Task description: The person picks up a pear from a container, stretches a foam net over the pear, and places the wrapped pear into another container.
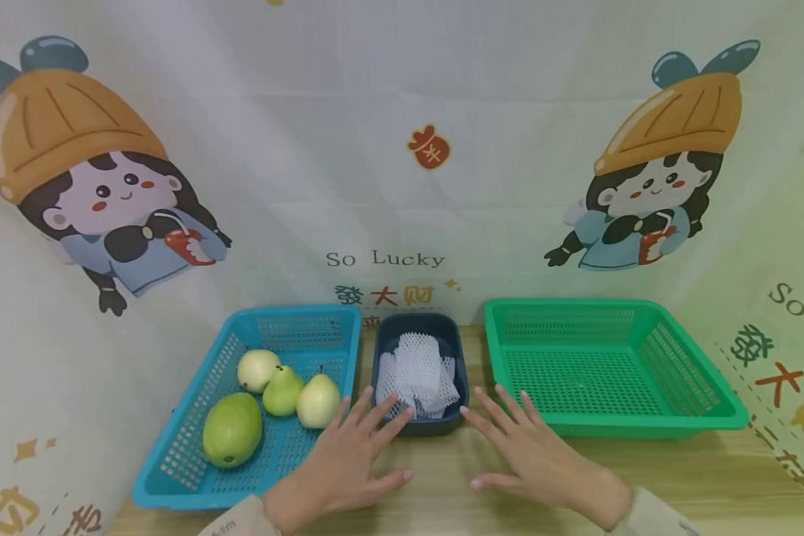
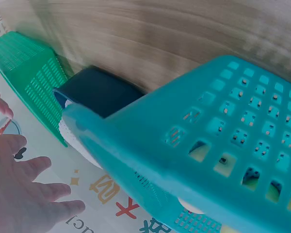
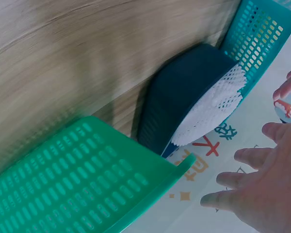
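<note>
"Left grip: how does it stand?"

"Wide. Fingers straight and spread, back of the hand toward the head camera, thumb out toward the middle. It holds nothing."

"And the right grip?"

"Wide too — fingers parted, thumb pointing across at the other one, likewise holding nothing. Each comes out of a pale sleeve."

"Where's the tub?"

"Upright on the bench, between the blue basket and the green basket. It's dark, with white nets heaped inside, up to about its rim."

"Are the fingers on it?"

"Seen from the head, left fingertips overlap its front left part and some of the nets, and a right fingertip meets its right edge. Both wrist views show the hands apart from it, though."

"What's in the blue basket?"

"Four fruits: a big green fruit nearest the front, a green pear, a pale pear near the left fingers, and a round pale fruit behind."

"And at the back?"

"White cloth, printed with two cartoon figures, a red pouch and the words 'So Lucky' — they sit just above the tub."
</note>
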The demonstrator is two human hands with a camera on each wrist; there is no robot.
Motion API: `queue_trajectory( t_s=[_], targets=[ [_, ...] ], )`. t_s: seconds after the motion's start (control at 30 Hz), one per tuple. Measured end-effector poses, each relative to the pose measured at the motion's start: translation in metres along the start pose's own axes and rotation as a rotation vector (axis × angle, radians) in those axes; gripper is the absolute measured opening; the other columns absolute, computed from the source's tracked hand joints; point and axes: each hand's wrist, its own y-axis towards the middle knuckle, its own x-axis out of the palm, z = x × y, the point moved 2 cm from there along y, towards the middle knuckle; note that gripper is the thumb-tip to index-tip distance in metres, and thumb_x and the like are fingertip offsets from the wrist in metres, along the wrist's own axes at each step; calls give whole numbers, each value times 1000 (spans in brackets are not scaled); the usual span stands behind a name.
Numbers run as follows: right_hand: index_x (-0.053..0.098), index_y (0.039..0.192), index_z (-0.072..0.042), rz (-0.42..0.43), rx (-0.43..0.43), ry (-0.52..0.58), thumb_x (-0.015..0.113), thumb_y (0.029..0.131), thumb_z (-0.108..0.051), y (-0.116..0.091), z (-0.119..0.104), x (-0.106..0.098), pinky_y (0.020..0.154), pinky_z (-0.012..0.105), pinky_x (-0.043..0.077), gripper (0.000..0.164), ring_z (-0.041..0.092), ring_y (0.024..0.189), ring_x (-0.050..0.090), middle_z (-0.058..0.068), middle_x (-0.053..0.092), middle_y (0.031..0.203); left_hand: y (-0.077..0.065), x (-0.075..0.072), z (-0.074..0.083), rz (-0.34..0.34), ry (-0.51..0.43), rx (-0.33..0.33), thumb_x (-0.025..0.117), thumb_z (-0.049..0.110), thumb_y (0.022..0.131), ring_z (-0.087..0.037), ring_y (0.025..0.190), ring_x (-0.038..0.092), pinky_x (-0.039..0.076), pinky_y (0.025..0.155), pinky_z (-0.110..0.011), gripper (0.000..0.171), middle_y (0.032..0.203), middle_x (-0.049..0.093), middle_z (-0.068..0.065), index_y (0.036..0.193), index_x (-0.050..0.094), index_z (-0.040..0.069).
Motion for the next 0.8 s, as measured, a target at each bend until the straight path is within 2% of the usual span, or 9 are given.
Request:
queue_trajectory(
  t_s=[0.33, 0.53, 0.63, 0.8],
  targets=[
    [40, 140, -13, 103, -24, 3, 45, 86, -63, 12, -3, -2, 105, 59, 29, 74, 40, 131, 37, 15, 40, 144, -5, 2, 1, 14, -40, -16, 43, 66, 85, -40, 135, 31, 27, 106, -59, 70, 147, 38, -6, 143, 35, 28],
    [50, 130, -6, 231, -89, -46, 67, 80, -48, 22, -5, 0, 101, 50, 39, 67, 30, 119, 49, 13, 53, 130, -6, 2, 1, 21, -67, -14, 48, 62, 85, -40, 134, 33, 29, 104, -60, 69, 145, 40, -6, 142, 37, 26],
    [53, 125, -6, 232, -82, -30, 72, 78, -38, 30, -7, 1, 98, 44, 43, 60, 28, 114, 52, 13, 55, 125, -8, 1, 0, 35, -71, -12, 50, 61, 84, -40, 133, 35, 31, 103, -59, 69, 144, 43, -6, 141, 39, 25],
    [57, 117, -6, 186, -28, 25, 72, 80, -26, 42, -11, 4, 91, 39, 48, 45, 27, 109, 53, 13, 58, 119, -9, 0, 0, 53, -63, -7, 52, 60, 83, -39, 132, 37, 33, 103, -58, 69, 143, 44, -6, 141, 40, 25]
  ],
)
